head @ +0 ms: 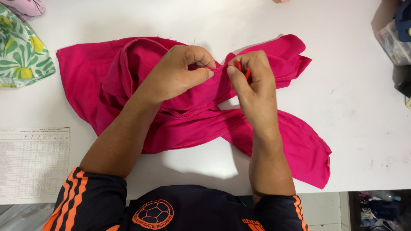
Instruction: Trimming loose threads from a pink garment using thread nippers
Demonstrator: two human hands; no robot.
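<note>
Pinching a raised fold of the magenta fabric (180,107) spread on the white desk (342,128), the left hand (180,72) holds it taut while the right hand (252,85), closed around a small red tool (247,73), works the seam.

Matt magenta woven cloth (128,72) with frayed edges; smooth white matt table (351,119); glossy red plastic tool (247,73); printed paper sheet (34,162)

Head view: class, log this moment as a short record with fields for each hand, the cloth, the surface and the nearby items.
left hand: pinches a fold of the pink cloth
right hand: holds a small red tool at the same fold
cloth: crumpled, spread on the white table
nearby: printed sheet at left, leaf-print fabric top left
</note>
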